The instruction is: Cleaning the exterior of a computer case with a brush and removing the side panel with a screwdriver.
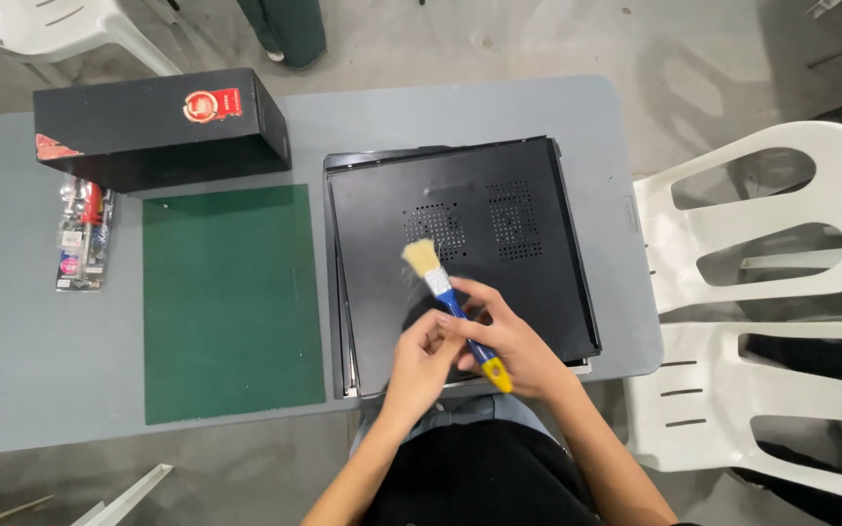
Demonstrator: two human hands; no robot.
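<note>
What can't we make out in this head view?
- Computer case: near edge hidden by both hands.
- Brush: handle middle covered by right hand.
- Left hand: its grip on the brush unclear.
- Blister pack: contents too small.
- White chairs: cut off by right edge.

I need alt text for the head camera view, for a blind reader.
Both hands, right hand and left hand, hold a blue-handled brush over a black computer case on a grey table. A green mat and black box lie left.
</note>
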